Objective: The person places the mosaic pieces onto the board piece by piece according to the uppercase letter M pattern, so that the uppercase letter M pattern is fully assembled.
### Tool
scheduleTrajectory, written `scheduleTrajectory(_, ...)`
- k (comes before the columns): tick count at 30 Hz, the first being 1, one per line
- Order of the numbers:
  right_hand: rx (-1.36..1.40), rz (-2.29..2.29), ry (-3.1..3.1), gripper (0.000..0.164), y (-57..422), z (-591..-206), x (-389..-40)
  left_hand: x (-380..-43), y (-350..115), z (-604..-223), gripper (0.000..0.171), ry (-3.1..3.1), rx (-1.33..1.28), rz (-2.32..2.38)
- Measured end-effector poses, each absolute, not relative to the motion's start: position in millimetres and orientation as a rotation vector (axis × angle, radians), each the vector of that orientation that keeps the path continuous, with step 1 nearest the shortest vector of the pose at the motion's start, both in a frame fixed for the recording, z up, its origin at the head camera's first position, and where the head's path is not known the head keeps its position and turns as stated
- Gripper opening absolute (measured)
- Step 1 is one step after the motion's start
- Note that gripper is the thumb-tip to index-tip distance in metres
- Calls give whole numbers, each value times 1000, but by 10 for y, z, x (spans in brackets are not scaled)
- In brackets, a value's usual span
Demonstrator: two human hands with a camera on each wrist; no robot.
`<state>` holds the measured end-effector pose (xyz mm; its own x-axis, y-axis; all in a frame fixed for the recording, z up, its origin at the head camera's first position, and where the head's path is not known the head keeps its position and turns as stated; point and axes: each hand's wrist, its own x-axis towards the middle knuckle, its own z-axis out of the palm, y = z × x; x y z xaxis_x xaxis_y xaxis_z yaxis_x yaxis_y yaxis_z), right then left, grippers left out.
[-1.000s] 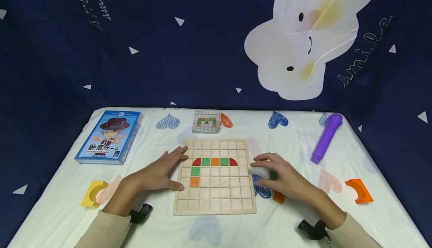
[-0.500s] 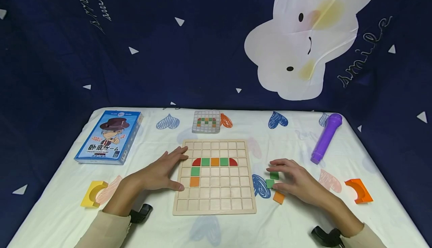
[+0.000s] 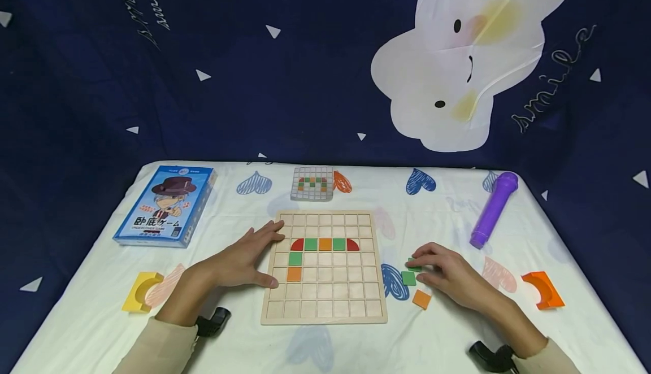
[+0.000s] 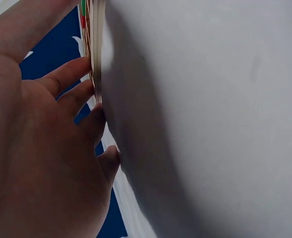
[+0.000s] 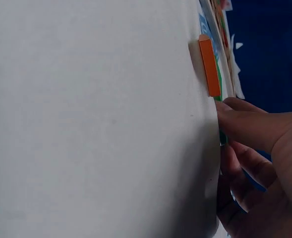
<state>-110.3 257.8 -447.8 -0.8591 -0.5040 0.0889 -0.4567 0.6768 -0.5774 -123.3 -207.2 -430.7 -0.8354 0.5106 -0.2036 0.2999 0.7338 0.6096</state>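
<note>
My left hand (image 3: 241,258) rests along the left edge of a wooden grid board (image 3: 330,309), fingers spread and fingertips on its rim. Set in the board are red quarter-round pieces, green and orange squares: a row across, with a green tile (image 3: 295,259) and an orange tile (image 3: 294,274) below its left end. Right of the board, my right hand (image 3: 455,278) pinches a green square tile (image 3: 414,268) between thumb and fingers, partly hidden by them. Close by its thumb lie another green tile (image 3: 408,278) and an orange tile (image 3: 421,299), seen edge-on in the right wrist view.
A small card (image 3: 312,184) with a coloured grid pattern is behind the board. A blue game box (image 3: 165,207) lies back left, a purple cylinder (image 3: 493,210) back right. A yellow arch block (image 3: 141,293) is at left, an orange arch block (image 3: 544,290) at right.
My right hand has moved right, away from the board's edge, and come down onto the green tile, uncovering the other tiles beside it. My left hand stays on the board.
</note>
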Motion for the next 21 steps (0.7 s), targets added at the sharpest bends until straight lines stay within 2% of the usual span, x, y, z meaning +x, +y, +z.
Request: scheduleTrajectory(21, -774, -920, 2796, 29, 2562, -4429, -1133, -1228, -2076, -4302, 95, 2568, 618, 844)
